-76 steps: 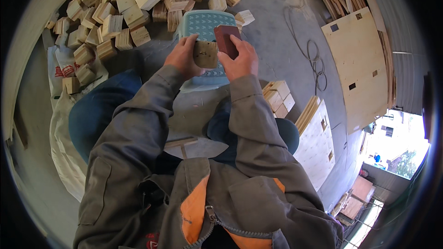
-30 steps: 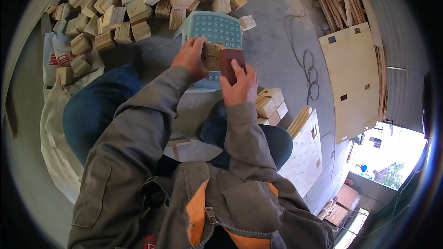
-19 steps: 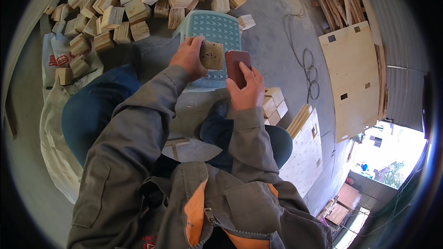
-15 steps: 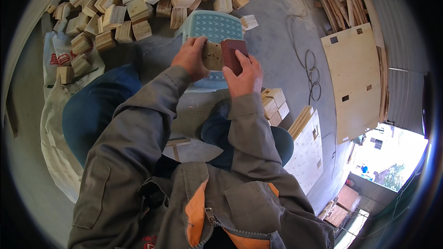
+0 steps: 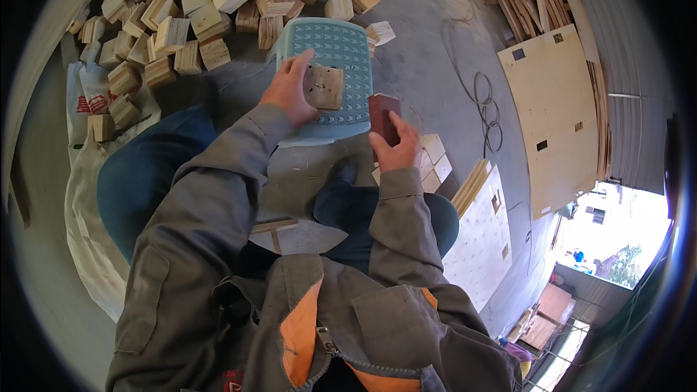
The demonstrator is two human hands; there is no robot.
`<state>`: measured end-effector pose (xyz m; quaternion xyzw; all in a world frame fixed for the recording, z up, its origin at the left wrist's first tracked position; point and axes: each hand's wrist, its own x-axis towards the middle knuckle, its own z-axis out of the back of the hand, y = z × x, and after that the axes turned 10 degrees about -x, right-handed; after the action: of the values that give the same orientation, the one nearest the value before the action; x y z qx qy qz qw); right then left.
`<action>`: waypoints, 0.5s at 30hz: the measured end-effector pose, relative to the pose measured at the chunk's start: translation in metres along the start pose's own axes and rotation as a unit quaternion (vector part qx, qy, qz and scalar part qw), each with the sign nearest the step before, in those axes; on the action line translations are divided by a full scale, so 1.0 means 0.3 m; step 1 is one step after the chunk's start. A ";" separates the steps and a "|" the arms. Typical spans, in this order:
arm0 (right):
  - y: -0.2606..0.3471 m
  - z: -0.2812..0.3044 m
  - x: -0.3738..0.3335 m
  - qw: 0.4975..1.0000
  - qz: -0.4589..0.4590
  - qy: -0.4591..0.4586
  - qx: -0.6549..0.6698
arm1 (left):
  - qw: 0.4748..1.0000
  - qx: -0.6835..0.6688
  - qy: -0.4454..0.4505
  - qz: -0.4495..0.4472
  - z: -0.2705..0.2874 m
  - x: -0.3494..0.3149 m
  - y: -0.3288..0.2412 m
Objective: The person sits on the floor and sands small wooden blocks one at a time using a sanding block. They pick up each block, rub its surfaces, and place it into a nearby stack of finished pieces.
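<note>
Over the pale blue plastic stool [image 5: 348, 112], my left hand [image 5: 289, 93] holds a square wooden block [image 5: 324, 88] by its left side. Its thumb lies at the near corner and its forefinger rises past the far edge. Small dark marks dot the block's upper face. Whether the block rests on the stool top, I cannot tell. Off the stool's right edge, my right hand [image 5: 399, 147] is closed on a reddish-brown sanding block [image 5: 383, 117], thumb on one side and fingers on the other. The two blocks are apart.
A heap of wooden blocks [image 5: 210, 14] lies at the far left. Smaller stacked blocks [image 5: 433, 156] and leaning boards [image 5: 479, 239] are by my right knee. A thin cable [image 5: 488, 112] loops over the floor, and a plywood sheet [image 5: 555, 123] stands beyond it. A white sack [image 5: 87, 196] lies left.
My right hand has drawn the sanding block away from the wooden block, toward the right and nearer me. My left hand and the wooden block have shifted slightly left.
</note>
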<state>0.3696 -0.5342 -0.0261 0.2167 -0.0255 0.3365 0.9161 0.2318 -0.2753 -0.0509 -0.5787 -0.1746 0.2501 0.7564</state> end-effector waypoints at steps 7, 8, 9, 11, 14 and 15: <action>0.013 0.033 -0.104 0.999 -0.027 0.010 0.046 | 0.996 0.015 -0.065 -0.057 -0.007 -0.025 0.022; 0.021 0.041 -0.104 0.998 -0.034 0.005 0.059 | 0.996 0.016 -0.076 -0.045 -0.007 -0.022 0.022; 0.031 0.056 -0.101 0.996 -0.042 -0.001 0.073 | 0.995 0.017 -0.088 -0.033 -0.008 -0.016 0.023; 0.047 0.072 -0.098 0.995 -0.043 -0.009 0.087 | 0.993 -0.011 -0.115 0.008 -0.009 0.007 0.065; 0.043 0.081 -0.108 0.996 -0.035 -0.018 0.082 | 0.987 -0.059 -0.131 0.068 -0.021 0.054 0.151; 0.038 0.070 -0.113 0.996 -0.035 -0.020 0.084 | 0.984 -0.073 -0.133 0.087 -0.025 0.064 0.162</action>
<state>0.3384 -0.5557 -0.0093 0.3002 -0.0083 0.3005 0.9053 0.2429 -0.2601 -0.1003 -0.6072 -0.2406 0.3765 0.6571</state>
